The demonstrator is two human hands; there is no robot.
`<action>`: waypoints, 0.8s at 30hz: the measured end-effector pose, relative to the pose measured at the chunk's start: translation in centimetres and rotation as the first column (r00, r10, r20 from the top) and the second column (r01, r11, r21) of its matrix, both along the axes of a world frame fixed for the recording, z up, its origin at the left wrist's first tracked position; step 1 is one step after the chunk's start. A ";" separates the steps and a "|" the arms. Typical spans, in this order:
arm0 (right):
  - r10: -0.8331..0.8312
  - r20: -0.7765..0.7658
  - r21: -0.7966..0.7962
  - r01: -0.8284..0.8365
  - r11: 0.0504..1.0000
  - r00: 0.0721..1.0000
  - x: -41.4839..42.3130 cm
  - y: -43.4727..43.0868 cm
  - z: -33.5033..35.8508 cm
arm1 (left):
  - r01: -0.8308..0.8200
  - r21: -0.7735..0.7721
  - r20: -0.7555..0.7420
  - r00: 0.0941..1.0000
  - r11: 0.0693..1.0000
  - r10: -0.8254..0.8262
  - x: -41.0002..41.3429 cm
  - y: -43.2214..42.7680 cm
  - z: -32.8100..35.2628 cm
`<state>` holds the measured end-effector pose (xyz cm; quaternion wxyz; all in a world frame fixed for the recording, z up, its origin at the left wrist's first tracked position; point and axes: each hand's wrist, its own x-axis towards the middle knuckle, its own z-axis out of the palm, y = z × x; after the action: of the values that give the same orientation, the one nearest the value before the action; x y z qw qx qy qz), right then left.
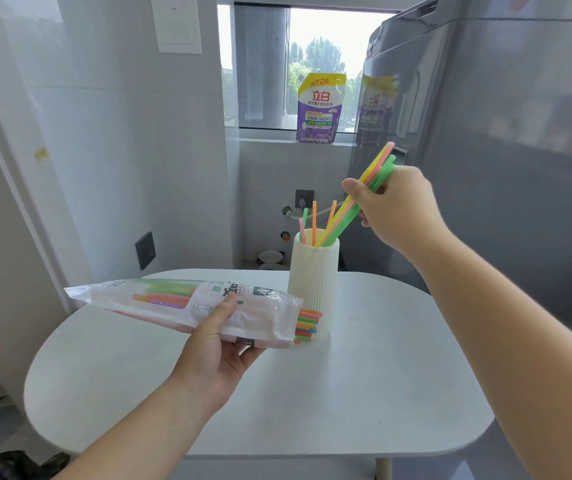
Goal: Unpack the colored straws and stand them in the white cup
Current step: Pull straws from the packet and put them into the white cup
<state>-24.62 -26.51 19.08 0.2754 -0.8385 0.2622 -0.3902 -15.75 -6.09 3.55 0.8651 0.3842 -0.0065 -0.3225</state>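
"Over the white ribbed cup (312,289), why does the right hand (397,209) tilt so?"
"Its fingers pinch a yellow, pink and green bunch of straws (376,168), lower ends already inside the rim; I judge it's feeding them in."
"What's in the cup?"
"A few standing straws (314,220): pink, green, orange."
"And the left hand (218,344)?"
"It grips the plastic packet (173,299) above the table (381,375), open end toward the cup, packed straws (307,323) poking out."
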 end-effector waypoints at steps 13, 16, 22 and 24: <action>-0.043 -0.036 -0.010 0.043 0.999 0.998 1.5 -0.3 -1.9 | 0.031 -0.001 0.005 0.999 1.000 -0.031 -0.1 -0.8 0.3; -0.094 0.175 0.122 0.073 0.990 0.980 -1.0 1.6 -2.8 | 0.020 -0.004 0.014 1.000 1.000 -0.020 0.1 -0.4 0.5; 0.181 -0.120 0.497 -0.099 0.862 0.976 -3.4 5.0 -9.0 | 0.015 -0.028 0.071 0.997 0.999 -0.013 0.2 0.3 1.0; 0.290 -0.122 0.612 -0.158 0.775 0.949 -3.6 5.2 -10.0 | 0.027 -0.027 0.093 0.995 0.999 -0.025 0.0 0.4 1.2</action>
<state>-28.18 -21.30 9.04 0.5398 -0.7711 0.2965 -0.1617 -15.78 -5.64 4.76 0.8649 0.3865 -0.0564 -0.3153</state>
